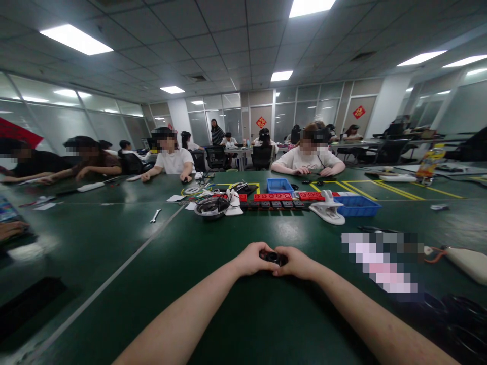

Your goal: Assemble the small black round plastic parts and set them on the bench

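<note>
Both my hands meet over the green table (243,314) around a small round black object (272,257) with a ring-like top; its exact kind I cannot make out. My left hand (251,259) curls about its left side, thumb in front. From the right, my right hand (296,262) closes on it, fingertips nearly touching those of the left. The fingers hide most of the object's sides and its underside.
Beyond my hands stand a metal bowl (210,208) of cables, a white clamp (327,209), red strips (272,196) and blue bins (357,205), (279,185). A wrench (155,216) lies left. Black rings (462,324) sit at right. Several people work around the table.
</note>
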A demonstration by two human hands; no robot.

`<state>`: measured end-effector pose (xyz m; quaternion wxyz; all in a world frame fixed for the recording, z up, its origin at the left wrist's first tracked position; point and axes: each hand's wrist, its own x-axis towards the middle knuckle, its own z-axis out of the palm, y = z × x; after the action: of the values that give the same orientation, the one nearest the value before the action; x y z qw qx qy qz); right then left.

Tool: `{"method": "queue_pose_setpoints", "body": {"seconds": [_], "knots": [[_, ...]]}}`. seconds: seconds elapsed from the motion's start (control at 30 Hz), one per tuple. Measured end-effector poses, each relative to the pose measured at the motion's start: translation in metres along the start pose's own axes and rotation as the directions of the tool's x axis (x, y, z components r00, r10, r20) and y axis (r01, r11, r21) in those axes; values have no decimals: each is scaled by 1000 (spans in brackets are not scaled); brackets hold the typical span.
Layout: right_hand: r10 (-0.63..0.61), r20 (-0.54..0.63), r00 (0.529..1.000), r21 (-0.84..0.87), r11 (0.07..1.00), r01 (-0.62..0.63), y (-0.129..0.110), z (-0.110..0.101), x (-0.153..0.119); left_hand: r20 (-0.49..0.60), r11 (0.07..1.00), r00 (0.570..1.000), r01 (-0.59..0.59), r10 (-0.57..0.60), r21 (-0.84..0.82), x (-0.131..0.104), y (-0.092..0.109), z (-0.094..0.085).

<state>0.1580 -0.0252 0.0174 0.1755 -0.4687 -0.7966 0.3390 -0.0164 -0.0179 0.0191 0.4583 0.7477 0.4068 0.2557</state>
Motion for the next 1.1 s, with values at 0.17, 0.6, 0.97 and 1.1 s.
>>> {"method": "queue_pose_setpoints", "body": {"seconds": [0.17,0.6,0.97,1.1], "knots": [[60,-101,993,-134,988,-73,-2,6,2,-103,997,995,1,7,82,-2,5,4],[118,-372,921,-447,847,-289,-20,26,1,-470,938,877,79,95,336,-1,3,22],[0,7,1000,-93,996,0,-7,-9,-4,-31,991,993,-107,110,84,0,2,-6],[-76,62,995,22,997,74,-9,-13,-4,29,979,987,-163,161,123,0,4,-10]]}}
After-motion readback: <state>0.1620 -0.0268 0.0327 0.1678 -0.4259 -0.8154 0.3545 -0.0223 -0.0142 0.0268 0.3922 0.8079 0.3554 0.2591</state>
